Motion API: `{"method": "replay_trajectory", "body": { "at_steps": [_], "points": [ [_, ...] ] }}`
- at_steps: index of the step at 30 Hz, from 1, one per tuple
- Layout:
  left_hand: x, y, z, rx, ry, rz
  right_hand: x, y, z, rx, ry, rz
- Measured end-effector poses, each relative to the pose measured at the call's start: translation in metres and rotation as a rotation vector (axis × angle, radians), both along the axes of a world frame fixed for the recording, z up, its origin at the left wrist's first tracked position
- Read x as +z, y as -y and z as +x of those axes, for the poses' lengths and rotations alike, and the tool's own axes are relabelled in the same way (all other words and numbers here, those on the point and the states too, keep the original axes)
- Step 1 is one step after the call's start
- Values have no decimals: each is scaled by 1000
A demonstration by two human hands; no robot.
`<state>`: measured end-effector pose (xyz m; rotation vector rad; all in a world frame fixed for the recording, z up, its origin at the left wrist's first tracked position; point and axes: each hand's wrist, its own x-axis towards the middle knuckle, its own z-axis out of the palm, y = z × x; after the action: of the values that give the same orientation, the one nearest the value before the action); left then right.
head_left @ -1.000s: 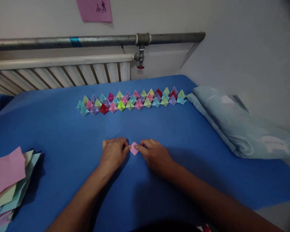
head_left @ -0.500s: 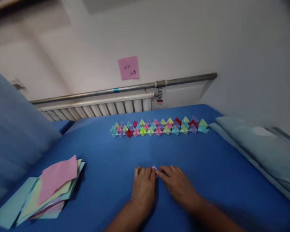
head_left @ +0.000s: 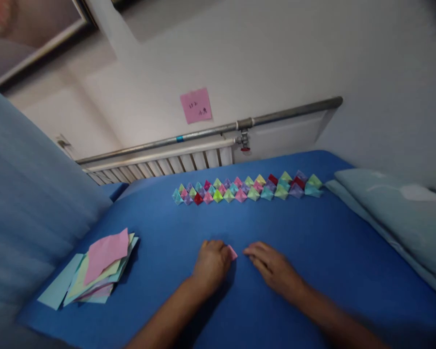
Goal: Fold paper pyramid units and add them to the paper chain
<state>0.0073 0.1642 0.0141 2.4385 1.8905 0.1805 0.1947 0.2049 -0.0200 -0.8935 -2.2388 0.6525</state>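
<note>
My left hand [head_left: 211, 265] is closed on a small folded pink paper [head_left: 232, 252], whose pointed corner sticks out to the right of the fingers. A short way to the right, my right hand [head_left: 271, 266] is apart from the paper, its fingers bunched together with nothing visible in them. Both hands are low over the blue surface [head_left: 189, 223]. Beyond them lies a long band of small folded paper pieces [head_left: 241, 195] in pink, green, blue, purple, yellow and red.
A loose stack of coloured paper sheets [head_left: 107, 254] lies at the left, near a blue curtain [head_left: 32, 208]. Pale green bedding [head_left: 396, 208] is at the right. Behind stand a radiator [head_left: 174, 162], a pipe [head_left: 294, 112] and a wall with a pink note [head_left: 196, 105].
My right hand has drawn away from the pink paper, leaving it in my left hand alone. The view has tilted and shifted, showing more of a picture frame at the upper left.
</note>
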Motion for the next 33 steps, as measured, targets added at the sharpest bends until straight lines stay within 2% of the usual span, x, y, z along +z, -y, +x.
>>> {"method": "replay_trajectory", "body": {
  "at_steps": [4,8,13,18,25,30,33],
  "points": [
    [16,-20,-8,-66,69,-128,-1,-11,2,-55,-110,-137],
    [20,-35,-14,-143,140,-240,4,-14,3,-77,-143,-190],
    [28,-42,-15,-180,159,-324,11,-10,4,-66,-137,-213],
    [37,-53,-9,-116,172,-421,15,-9,4,-74,-102,-247],
    [41,-63,-4,20,255,-521,19,-8,3,-65,-67,-297],
    [43,-53,-11,58,473,-622,24,-3,0,-118,-160,-375],
    [42,-48,-9,104,856,-556,29,-1,-1,-173,-288,-526]
  ]
}}
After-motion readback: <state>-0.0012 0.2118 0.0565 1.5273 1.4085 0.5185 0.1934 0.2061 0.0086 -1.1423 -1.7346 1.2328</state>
